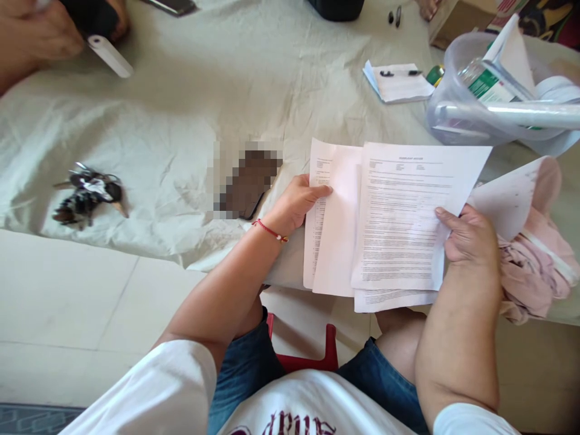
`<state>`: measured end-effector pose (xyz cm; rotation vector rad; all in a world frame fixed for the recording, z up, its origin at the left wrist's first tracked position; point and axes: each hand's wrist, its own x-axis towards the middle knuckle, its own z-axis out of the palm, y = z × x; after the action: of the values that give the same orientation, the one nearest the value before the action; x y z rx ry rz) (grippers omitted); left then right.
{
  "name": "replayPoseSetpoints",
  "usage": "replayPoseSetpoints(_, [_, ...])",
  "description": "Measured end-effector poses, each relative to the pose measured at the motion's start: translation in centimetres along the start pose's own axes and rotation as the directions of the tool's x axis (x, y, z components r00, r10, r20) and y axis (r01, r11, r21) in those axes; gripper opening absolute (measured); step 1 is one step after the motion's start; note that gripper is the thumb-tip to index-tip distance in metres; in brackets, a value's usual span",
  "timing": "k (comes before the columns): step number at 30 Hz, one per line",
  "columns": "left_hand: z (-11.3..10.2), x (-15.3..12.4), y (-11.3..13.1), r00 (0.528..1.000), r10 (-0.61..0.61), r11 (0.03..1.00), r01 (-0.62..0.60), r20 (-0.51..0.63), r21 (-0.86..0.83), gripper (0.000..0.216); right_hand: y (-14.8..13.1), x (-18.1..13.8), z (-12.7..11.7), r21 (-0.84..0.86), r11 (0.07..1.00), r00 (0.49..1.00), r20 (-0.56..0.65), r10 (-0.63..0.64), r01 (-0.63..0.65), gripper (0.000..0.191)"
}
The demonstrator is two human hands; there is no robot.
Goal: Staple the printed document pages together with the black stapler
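My left hand (304, 196) pinches the left edge of some printed sheets (338, 235), thumb on top. A front sheet of small printed text (403, 211) overlaps them, and its right edge is gripped by my right hand (469, 232), thumb on the face of the page. Part of another printed page shows below its bottom edge. The papers are held at the table's near edge, above my lap. A dark phone, partly blurred out (249, 181), lies just left of my left hand. Beside my right hand are a curled white sheet (507, 199) and a crumpled pink cloth (534, 266).
A clear plastic basket (441, 109) holding a bottle and rolls stands at the right. Left of it lies a small paper pad (403, 87) with pens. Keys (93, 193) rest at the left. Another person's hands (49, 36) are at the top left. A cream cloth (181, 109) covers the table.
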<state>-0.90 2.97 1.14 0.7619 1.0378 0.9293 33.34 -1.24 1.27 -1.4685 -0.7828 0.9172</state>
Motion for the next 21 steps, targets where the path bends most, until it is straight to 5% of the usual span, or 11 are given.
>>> replayPoseSetpoints(13, [-0.1, 0.4, -0.7, 0.998, 0.04, 0.998, -0.038, 0.039, -0.05, 0.036, 1.1, -0.9, 2.0, -0.003, 0.997, 0.993, 0.093, 0.071, -0.071, 0.052])
replayPoseSetpoints(21, [0.4, -0.4, -0.2, 0.994, -0.019, 1.0, 0.02, 0.107, -0.007, 0.034, 1.8, -0.4, 2.4, 0.045, 0.999, 0.999, -0.048, -0.019, 0.021, 0.045])
